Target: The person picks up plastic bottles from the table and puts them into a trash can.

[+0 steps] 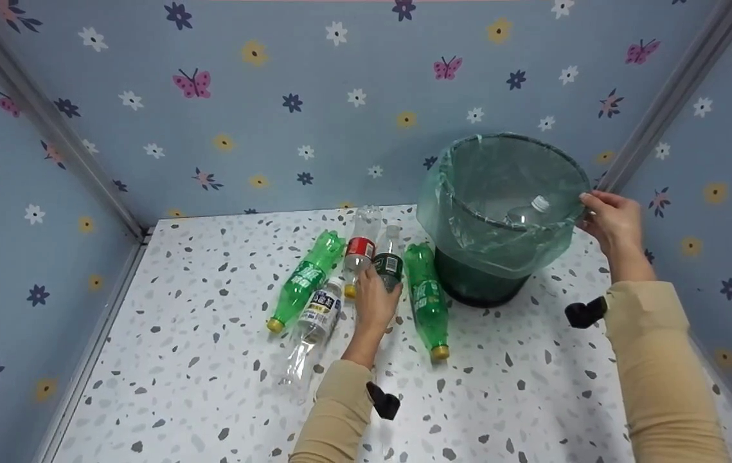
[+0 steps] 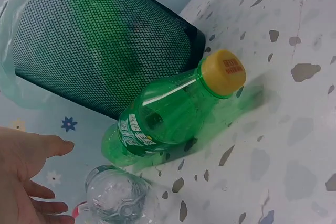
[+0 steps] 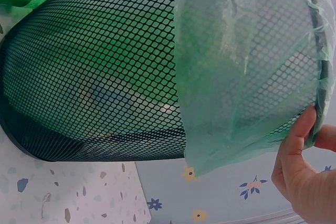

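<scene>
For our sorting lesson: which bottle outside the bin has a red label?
The clear bottle between the leftmost green bottle and the dark-green-labelled bottle; it alone there is red-labelled.

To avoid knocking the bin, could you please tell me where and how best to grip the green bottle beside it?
The green bottle is probably best gripped at its tapering shoulder, just behind the yellow cap, by the left hand from the front and above: it lies on its side, cap toward the person, and that narrow end sits nearer the person than the bin.
</scene>
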The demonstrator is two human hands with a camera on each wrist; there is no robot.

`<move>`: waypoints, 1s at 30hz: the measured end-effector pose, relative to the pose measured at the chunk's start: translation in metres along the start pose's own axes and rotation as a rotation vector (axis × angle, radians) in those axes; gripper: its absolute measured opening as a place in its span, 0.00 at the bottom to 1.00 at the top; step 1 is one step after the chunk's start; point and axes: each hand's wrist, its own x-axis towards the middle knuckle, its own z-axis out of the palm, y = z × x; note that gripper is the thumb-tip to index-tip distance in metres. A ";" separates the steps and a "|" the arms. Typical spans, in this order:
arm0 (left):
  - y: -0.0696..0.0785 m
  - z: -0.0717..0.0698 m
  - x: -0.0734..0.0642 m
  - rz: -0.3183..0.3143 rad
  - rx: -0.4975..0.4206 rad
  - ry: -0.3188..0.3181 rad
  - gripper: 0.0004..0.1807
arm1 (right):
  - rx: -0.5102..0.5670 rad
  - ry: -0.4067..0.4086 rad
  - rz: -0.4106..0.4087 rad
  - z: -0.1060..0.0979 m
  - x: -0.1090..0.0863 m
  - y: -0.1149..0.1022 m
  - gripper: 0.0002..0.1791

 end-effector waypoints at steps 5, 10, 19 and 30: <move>-0.007 0.007 0.002 -0.019 -0.004 0.007 0.39 | -0.004 -0.001 0.000 0.000 0.000 -0.001 0.21; -0.011 0.013 0.004 -0.045 0.006 -0.038 0.41 | -0.019 0.009 0.009 0.000 0.001 0.000 0.20; -0.013 0.021 0.006 -0.099 0.108 -0.132 0.44 | -0.016 0.008 0.030 0.001 -0.002 -0.002 0.25; -0.009 0.025 0.009 -0.171 0.070 -0.137 0.41 | -0.017 0.017 0.019 0.001 -0.001 -0.001 0.25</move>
